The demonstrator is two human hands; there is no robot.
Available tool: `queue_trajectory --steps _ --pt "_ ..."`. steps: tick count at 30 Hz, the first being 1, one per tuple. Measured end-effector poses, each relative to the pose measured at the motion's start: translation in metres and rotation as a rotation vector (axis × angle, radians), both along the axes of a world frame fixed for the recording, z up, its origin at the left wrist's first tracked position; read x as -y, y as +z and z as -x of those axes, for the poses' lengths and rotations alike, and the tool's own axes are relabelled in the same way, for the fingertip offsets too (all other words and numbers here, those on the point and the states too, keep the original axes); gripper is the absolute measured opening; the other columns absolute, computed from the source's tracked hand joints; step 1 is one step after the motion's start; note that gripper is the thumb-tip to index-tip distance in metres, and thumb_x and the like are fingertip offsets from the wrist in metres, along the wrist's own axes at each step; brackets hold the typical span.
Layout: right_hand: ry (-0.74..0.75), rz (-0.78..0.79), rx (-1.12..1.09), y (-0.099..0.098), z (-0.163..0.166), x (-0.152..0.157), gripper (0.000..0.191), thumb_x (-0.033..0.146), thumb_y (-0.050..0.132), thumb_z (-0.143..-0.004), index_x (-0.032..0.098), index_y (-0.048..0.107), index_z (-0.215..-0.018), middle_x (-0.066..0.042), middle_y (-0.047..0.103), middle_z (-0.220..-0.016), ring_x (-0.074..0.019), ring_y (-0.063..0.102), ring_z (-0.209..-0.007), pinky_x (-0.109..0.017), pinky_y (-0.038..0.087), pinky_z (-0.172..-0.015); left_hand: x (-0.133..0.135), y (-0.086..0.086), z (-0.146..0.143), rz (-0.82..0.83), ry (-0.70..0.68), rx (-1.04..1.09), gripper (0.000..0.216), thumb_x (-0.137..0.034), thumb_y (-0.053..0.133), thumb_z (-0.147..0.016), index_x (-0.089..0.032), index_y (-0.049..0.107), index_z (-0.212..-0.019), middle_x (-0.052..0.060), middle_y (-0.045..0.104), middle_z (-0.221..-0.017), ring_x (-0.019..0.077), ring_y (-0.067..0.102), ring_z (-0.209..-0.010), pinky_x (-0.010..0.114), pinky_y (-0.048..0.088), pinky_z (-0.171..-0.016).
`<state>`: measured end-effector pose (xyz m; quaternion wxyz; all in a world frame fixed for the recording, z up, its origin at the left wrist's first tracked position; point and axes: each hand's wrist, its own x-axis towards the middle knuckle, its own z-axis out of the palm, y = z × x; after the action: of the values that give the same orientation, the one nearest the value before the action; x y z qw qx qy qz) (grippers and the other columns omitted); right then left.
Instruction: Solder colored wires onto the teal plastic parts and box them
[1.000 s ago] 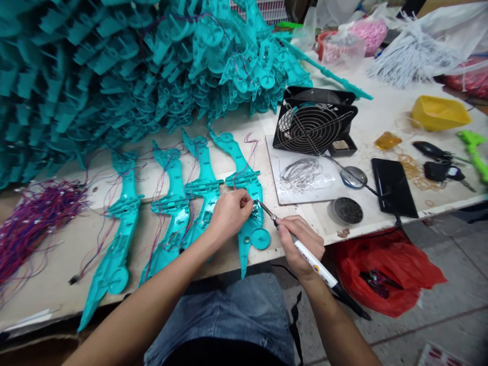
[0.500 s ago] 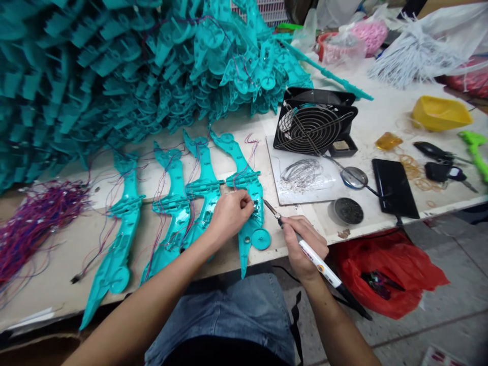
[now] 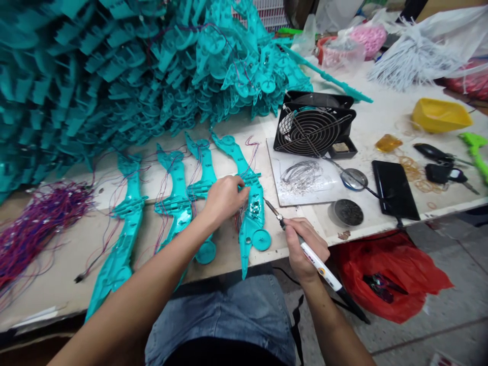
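Nearest me are my faded blue denim legs [image 3: 224, 310], below the pale tabletop [image 3: 375, 117]. My right grip [image 3: 307, 249] is clamped round the white-handled soldering iron [image 3: 322, 268] with its black cable end. Its thin metal tip has drawn off to the right and now sits just beside the edge of a long, curved teal plastic shell [image 3: 251, 231]; I cannot tell whether it touches. That shell lies on the tabletop in front of me, its round disc toward me.

My left grip [image 3: 224, 201] has moved up the shell, fingertips close together by its ribbed crosspiece; whether they pinch a wire I cannot tell. The small dark component patch [image 3: 256, 205] is now uncovered, with both grips clear of it. I take this as a break between touches of the iron, a chance to check that spot.

Further left lie more teal shells and a tangled red-and-purple wire bundle [image 3: 41, 223]. Beyond, right of the shell, stands a square black fan [image 3: 310, 131]; behind everything on the left rises the great teal pile [image 3: 114, 76].
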<state>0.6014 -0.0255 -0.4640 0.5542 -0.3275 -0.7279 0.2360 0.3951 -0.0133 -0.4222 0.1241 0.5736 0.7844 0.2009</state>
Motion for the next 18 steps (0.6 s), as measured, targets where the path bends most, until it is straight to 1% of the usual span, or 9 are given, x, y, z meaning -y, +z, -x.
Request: queue_trajectory --steps 3,5,8,11,13,15,18 --pt "-0.006 -0.008 -0.006 0.0 0.0 0.0 0.021 0.01 0.057 -0.084 0.021 0.07 -0.097 -0.004 0.07 -0.081 -0.0189 0.066 -0.075 -0.035 0.055 -0.069 -0.01 -0.005 -0.004 0.087 -0.018 -0.084 0.023 -0.036 0.056 -0.082 -0.018 0.07 -0.086 0.013 0.071 -0.086 0.0291 0.064 -0.084 0.034 0.045 -0.07" --pt "-0.001 -0.013 -0.005 0.0 0.0 0.0 0.022 0.008 0.057 -0.084 0.02 0.07 -0.097 -0.005 0.07 -0.082 -0.0191 0.066 -0.076 -0.035 0.054 -0.069 -0.011 -0.008 -0.008 0.117 -0.002 -0.134 0.024 -0.037 0.056 -0.082 -0.018 0.07 -0.087 0.013 0.071 -0.087 0.0293 0.065 -0.084 0.034 0.046 -0.068" --pt "0.004 -0.017 -0.009 0.0 0.0 0.0 0.022 0.007 0.058 -0.083 0.02 0.07 -0.097 -0.005 0.07 -0.083 -0.0188 0.066 -0.077 -0.035 0.054 -0.07 -0.01 -0.01 -0.011 0.155 -0.006 -0.155 0.024 -0.034 0.052 -0.083 -0.018 0.07 -0.085 0.012 0.072 -0.086 0.0275 0.066 -0.083 0.032 0.046 -0.068" --pt "0.006 -0.019 -0.02 0.001 0.0 0.0 0.022 0.006 0.058 -0.083 0.019 0.07 -0.097 -0.005 0.069 -0.082 -0.0179 0.065 -0.077 -0.034 0.053 -0.07 -0.007 -0.01 -0.011 0.164 -0.015 -0.12 0.023 -0.029 0.05 -0.084 -0.019 0.069 -0.08 0.011 0.072 -0.084 0.027 0.066 -0.084 0.031 0.045 -0.067" --pt "0.01 -0.021 -0.027 0.001 0.0 0.0 0.022 0.006 0.058 -0.083 0.019 0.07 -0.096 -0.005 0.069 -0.082 -0.0178 0.065 -0.077 -0.033 0.053 -0.07 -0.005 -0.01 -0.01 0.13 0.004 -0.079 0.022 -0.028 0.049 -0.084 -0.019 0.068 -0.079 0.01 0.071 -0.082 0.0261 0.066 -0.083 0.031 0.043 -0.067" --pt "0.007 -0.02 -0.03 0.001 0.0 0.001 0.021 0.006 0.058 -0.083 0.019 0.07 -0.096 -0.005 0.069 -0.082 -0.0179 0.065 -0.076 -0.033 0.053 -0.07 -0.001 -0.009 -0.009 0.044 0.036 -0.01 0.019 -0.027 0.05 -0.084 -0.018 0.067 -0.078 0.007 0.071 -0.08 0.0235 0.065 -0.079 0.03 0.042 -0.066" --pt "0.009 -0.014 -0.027 0.001 -0.002 0.002 0.022 0.006 0.058 -0.083 0.019 0.07 -0.097 -0.005 0.07 -0.083 -0.0178 0.065 -0.077 -0.033 0.053 -0.07 0.01 -0.006 -0.008 -0.105 0.05 0.222 0.015 -0.027 0.054 -0.082 -0.018 0.065 -0.079 0.003 0.07 -0.076 0.018 0.062 -0.07 0.027 0.042 -0.064"
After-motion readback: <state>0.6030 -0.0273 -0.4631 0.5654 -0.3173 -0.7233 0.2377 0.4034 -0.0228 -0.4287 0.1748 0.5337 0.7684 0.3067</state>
